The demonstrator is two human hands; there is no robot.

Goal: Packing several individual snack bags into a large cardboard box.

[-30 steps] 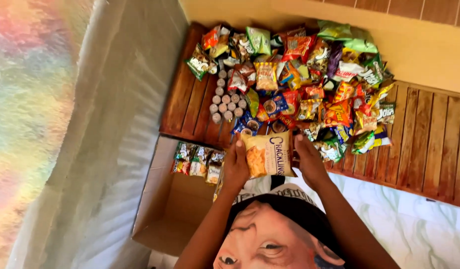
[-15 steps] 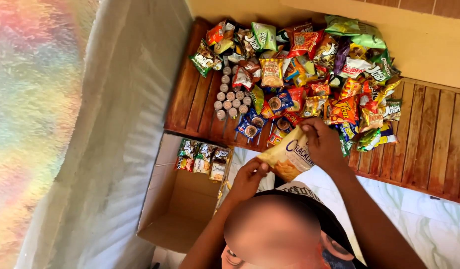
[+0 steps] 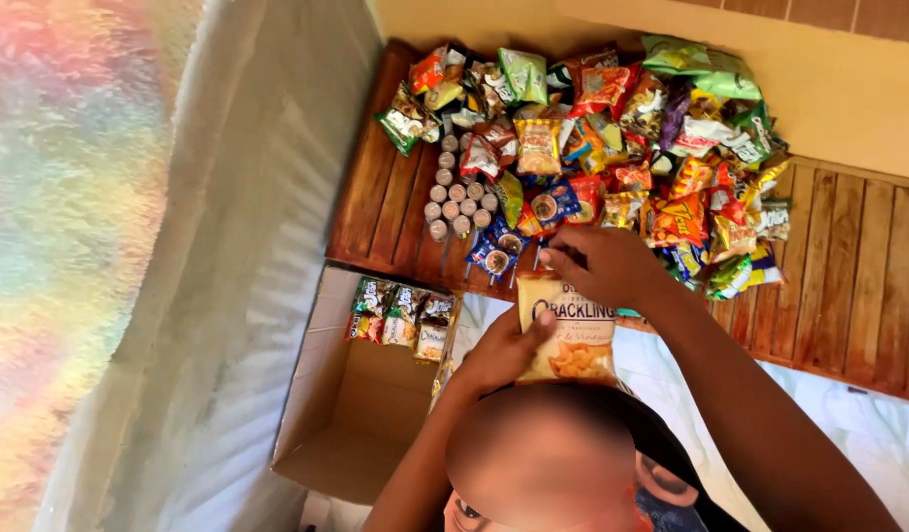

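- Holding one yellow-orange snack bag (image 3: 573,340) with both hands. It's lifted just in front of the person, at the near edge of the big snack pile (image 3: 612,128).
- right hand (image 3: 607,264) is closed over the top edge of the bag, fingers curled down across it.
- left hand (image 3: 504,350) grips the lower left side, thumb on the front. So the hands are apart, one at each end, both clamped on the same bag.
- What changed: a second ago both hands held the bag by its sides, right against the pile. Half a second ago it was tipped over at a slant. Now it's back to roughly upright and pulled closer to the person, with the right hand moved up onto the top.
- My read: this bag is clear of the pile and fully in hand. It isn't in the cardboard box (image 3: 346,424) though; it hangs just right of the box's near corner, over the white cloth (image 3: 671,369).
- The box is open, with a short row of small packets (image 3: 400,313) along its far wall and the rest of its floor bare cardboard.
- The pile looks the same as before: mixed colourful bags on the wooden slatted platform (image 3: 868,276), plus a cluster of small round cups (image 3: 456,192) on its left side.
- A grey sheet (image 3: 248,246) runs down the left.
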